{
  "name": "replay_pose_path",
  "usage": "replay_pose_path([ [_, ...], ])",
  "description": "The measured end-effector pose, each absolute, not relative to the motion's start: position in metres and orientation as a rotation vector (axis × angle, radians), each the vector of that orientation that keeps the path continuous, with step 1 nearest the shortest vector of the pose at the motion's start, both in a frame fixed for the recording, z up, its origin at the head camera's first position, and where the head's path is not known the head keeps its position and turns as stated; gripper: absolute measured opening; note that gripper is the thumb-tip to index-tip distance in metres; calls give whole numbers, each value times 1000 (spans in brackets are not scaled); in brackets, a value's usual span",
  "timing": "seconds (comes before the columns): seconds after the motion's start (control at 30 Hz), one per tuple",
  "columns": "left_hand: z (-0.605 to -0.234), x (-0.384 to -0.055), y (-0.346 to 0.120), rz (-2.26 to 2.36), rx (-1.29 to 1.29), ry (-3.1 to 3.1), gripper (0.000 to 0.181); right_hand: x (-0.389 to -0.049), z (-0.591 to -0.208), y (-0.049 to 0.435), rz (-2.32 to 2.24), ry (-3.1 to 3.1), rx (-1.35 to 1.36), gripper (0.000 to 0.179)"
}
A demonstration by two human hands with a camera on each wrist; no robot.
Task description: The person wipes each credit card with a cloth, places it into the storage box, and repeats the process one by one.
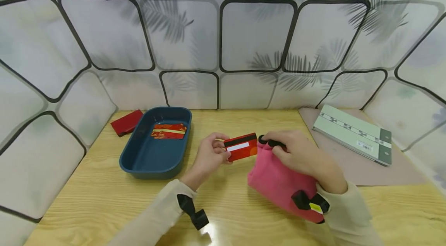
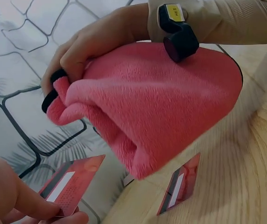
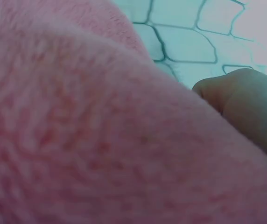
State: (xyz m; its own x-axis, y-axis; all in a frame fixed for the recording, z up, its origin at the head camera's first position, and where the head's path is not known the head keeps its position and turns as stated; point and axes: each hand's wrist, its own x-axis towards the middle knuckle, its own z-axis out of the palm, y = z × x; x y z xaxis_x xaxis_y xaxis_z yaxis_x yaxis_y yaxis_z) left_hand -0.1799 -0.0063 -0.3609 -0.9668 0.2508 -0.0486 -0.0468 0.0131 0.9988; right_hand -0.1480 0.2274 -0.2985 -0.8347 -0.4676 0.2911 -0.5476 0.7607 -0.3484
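Card [image 1: 240,152], red with a black stripe and a white strip, is in the left hand [image 1: 210,151], above the table [image 1: 223,203] and just beside the mouth of the pouch [image 1: 278,180]. The left fingers are almost closed and pinch this card at its edge. The right hand [image 1: 301,153] has its fingers curled over the black rim of the pouch and grips it; how wide the mouth is open, I cannot tell. In my judgement, the step in hand is the handling of one card at the pouch's mouth, but whether it goes in or comes out, I cannot say. The next move seems to call for a steady right grip on the rim and for the card to be held level, without bending. In the left wrist view a second card [image 2: 179,185] shows, apparently on the table below the pouch. Counted further, there is one blue tray [image 1: 150,157], with red-and-gold cards [image 1: 168,131] inside, probably two, overlapping; one red wallet [image 1: 127,123] beside the tray, on its left; and, well apart at the right, one green book [image 1: 352,134] on one mat [image 1: 379,176].
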Motion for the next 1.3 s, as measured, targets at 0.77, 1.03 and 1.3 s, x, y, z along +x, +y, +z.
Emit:
replay_pose_path([
  [0.77, -345, -156, 4, 1859, 522, 2193, 37, -145, -316, 196, 625, -2678, 973, 33],
  [1.03, -348, -159, 2, 1915, 474, 2188, 38, -148, -320, 199, 611, -2640, 969, 32],
  [1.3, -342, -164, -5, 1963, 358, 2244, 39, -155, -314, 218, 600, -2663, 884, 35],
])
